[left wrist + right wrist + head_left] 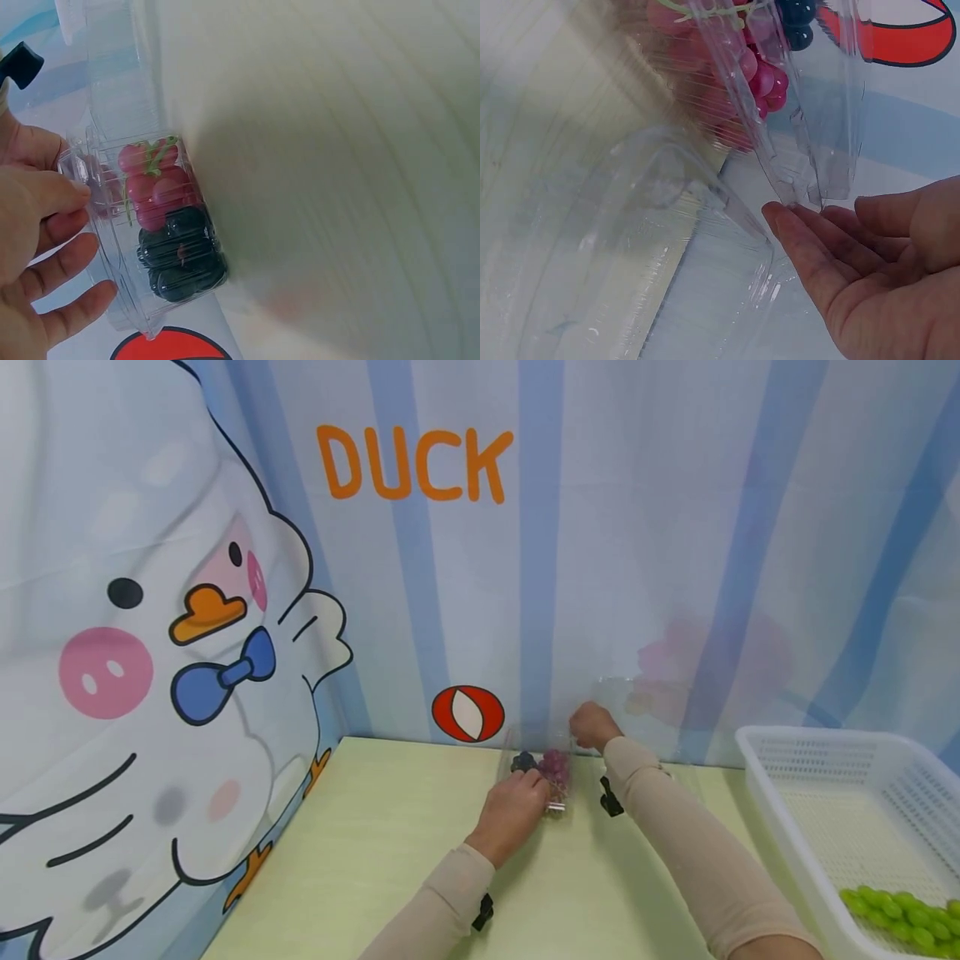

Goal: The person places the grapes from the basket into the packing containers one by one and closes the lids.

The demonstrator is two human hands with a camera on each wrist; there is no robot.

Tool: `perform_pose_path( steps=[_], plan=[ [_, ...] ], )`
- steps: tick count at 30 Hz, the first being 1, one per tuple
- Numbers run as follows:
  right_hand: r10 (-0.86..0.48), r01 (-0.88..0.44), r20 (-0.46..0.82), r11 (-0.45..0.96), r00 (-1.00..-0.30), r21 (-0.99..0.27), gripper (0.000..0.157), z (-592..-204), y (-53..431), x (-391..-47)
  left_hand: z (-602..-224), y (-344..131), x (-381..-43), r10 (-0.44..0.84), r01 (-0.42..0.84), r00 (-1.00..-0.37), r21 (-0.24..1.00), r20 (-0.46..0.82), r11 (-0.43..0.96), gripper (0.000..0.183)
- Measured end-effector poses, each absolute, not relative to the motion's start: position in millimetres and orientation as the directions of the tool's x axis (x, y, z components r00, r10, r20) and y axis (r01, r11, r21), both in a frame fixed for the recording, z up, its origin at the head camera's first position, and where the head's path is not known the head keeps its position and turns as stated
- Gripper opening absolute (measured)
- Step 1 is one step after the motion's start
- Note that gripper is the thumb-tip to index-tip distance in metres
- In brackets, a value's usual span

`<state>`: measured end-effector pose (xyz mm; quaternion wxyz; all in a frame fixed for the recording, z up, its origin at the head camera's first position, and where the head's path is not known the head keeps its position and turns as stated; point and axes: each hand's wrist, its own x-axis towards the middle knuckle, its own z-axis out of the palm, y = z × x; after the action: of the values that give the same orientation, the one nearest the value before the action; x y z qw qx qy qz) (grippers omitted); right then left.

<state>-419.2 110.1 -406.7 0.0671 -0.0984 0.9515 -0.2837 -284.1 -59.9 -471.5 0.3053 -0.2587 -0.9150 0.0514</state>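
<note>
A clear plastic clamshell box [564, 793] stands on the table against the curtain, with pink grapes [157, 184] and dark grapes [184, 262] inside. My left hand [510, 810] grips the box's near-left edge; in the left wrist view its fingers are spread along the clear rim [120, 277]. At the far right corner, my right hand [595, 727] holds the box's edge between thumb and fingertips, as the right wrist view shows [885, 262]. Whether the lid is fully closed cannot be told through the clear plastic.
Another clear plastic piece [630, 225] lies beside the box, partly behind the right forearm in the head view. A white perforated basket [780, 827] with green grapes [900, 914] stands at the right. A printed curtain [480, 593] rises along the table's back edge.
</note>
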Motion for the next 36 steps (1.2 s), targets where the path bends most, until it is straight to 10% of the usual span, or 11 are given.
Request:
perform_pose_path(
  steps=[36],
  plan=[
    [-0.114, -0.16, 0.137, 0.904, -0.984, -0.396, 0.017, -427.1, 92.8, -431.0, -471.0, -61.1, -282.5, 0.515, 0.453, -0.676, -0.255, 0.526, 0.855, 0.006]
  ],
)
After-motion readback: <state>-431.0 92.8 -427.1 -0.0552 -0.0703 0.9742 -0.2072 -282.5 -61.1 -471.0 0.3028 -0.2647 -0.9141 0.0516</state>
